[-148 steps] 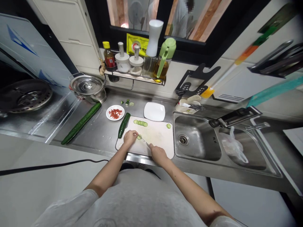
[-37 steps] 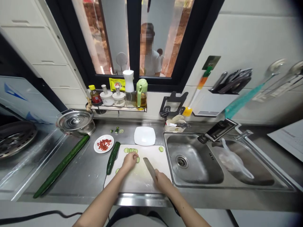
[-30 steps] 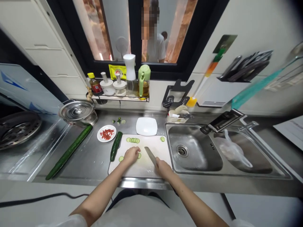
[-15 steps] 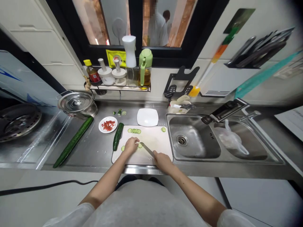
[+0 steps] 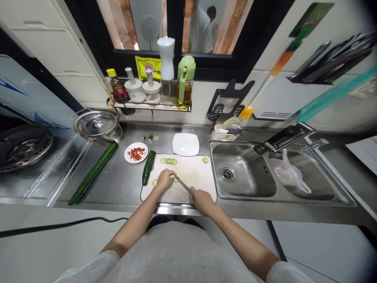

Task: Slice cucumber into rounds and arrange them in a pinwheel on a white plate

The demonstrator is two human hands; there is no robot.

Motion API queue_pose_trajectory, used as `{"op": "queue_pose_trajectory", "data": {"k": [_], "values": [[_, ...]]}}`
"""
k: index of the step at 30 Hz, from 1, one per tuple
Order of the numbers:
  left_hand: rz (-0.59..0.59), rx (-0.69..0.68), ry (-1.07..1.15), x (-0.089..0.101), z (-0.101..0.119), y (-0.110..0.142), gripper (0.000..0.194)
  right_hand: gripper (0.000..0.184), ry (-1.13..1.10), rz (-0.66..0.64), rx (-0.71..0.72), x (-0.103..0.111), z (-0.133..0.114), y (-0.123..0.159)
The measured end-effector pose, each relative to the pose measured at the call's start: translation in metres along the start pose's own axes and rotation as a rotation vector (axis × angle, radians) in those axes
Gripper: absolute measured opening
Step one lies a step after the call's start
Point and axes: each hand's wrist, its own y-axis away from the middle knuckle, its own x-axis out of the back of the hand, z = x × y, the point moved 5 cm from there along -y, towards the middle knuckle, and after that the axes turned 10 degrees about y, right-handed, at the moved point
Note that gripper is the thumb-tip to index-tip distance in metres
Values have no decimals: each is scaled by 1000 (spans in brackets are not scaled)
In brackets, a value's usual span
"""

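My right hand (image 5: 204, 201) is wrapped round the handle of a knife (image 5: 184, 185), whose blade points up and left across the white cutting board (image 5: 203, 179). Beside the blade's tip, my left hand (image 5: 165, 179) is closed with its fingertips pinched; what lies between them is too small to make out. A cucumber slice (image 5: 176, 180) lies at the tip. Several overlapping cucumber slices (image 5: 169, 161) form a row near the board's far edge, and more slices (image 5: 205, 160) sit at its far right corner. A cut cucumber (image 5: 149, 168) rests along the board's left edge.
A white square plate (image 5: 185, 144) stands behind the board, and a small plate (image 5: 126, 155) of chopped red pieces is at left. Further left lie a whole cucumber (image 5: 92, 173) and a lidded steel pot (image 5: 98, 127). The sink (image 5: 244, 173) adjoins on the right.
The camera view has shifted slightly. Both hands keep nearly the same place over the board, with the knife tip still close to my left fingertips.
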Motion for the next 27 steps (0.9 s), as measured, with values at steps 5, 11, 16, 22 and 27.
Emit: {"op": "queue_pose_trajectory", "data": {"k": [5,11,16,22,27], "values": [[0,3,-9,1,2,1,27,30,10,-12,2,-1,-2,-1],[-11,9,-9,2,4,1,26,30,21,-19,-4,4,-4,0],[-4,10,5,1,3,0,24,32,24,-44,-22,4,-7,-2],[-8,14,3,2,3,-1,25,37,31,-42,-12,-4,-11,-4],[-2,-3,8,3,4,0,24,36,20,-27,-2,-9,-9,-4]]}}
